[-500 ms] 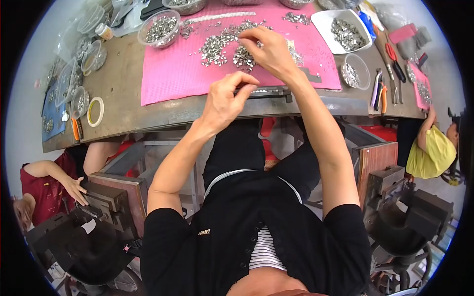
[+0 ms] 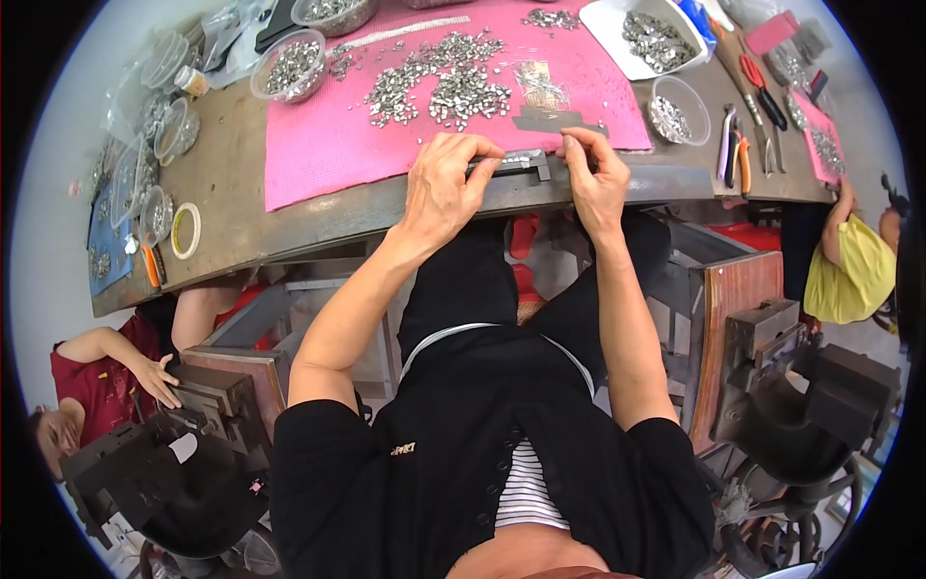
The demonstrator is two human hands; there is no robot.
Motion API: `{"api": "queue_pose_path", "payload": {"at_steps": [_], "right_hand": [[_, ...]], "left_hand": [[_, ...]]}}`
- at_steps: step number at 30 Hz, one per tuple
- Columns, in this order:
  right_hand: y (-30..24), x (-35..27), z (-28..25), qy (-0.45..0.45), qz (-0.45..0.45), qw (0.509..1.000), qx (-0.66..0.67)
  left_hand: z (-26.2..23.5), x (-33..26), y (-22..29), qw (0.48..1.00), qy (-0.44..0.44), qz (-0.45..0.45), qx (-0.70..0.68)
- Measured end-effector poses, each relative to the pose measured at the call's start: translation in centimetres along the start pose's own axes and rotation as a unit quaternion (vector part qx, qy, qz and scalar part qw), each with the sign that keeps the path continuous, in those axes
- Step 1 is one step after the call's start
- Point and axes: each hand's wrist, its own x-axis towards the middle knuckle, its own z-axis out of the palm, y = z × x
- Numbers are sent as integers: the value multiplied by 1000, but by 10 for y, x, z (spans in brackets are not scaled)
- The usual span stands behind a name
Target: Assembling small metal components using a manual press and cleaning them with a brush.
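At the near edge of the pink mat [image 2: 318,159] lies a narrow dark metal jig [image 2: 543,172] with small shiny pieces [image 2: 521,160] along it. My left hand [image 2: 444,188] is at the jig's left end, thumb and forefinger curled together; whatever is between them is too small to make out. Just right of the jig is my right hand [image 2: 596,181], thumb and fingers drawn into a pinch, its contents hidden. Beyond the hands are loose heaps of small silver metal parts [image 2: 468,95]. A flat grey metal strip [image 2: 555,122] lies behind my right fingertips.
Clear tubs of metal parts [image 2: 292,68] and a white tray [image 2: 617,63] stand toward the back. On the right are a small tub [image 2: 702,121] and pliers [image 2: 741,159]. A tape roll [image 2: 186,230] lies left. Co-workers sit on both sides, one in a red shirt [image 2: 96,372].
My right hand has come back from the heaps of parts to beside the jig's right end. My left hand stays at the jig. The whole view has shifted slightly.
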Motion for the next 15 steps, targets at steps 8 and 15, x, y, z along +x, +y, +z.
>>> {"api": "queue_pose_path", "payload": {"at_steps": [8, 15], "right_hand": [[-5, -1, -1, -49, -25, 996, -74], [-27, 18, -30, -294, -71, 951, -69]], "left_hand": [[4, -8, -8, 973, 83, 157, 148], [-33, -31, -24, 979, 94, 32, 179]]}}
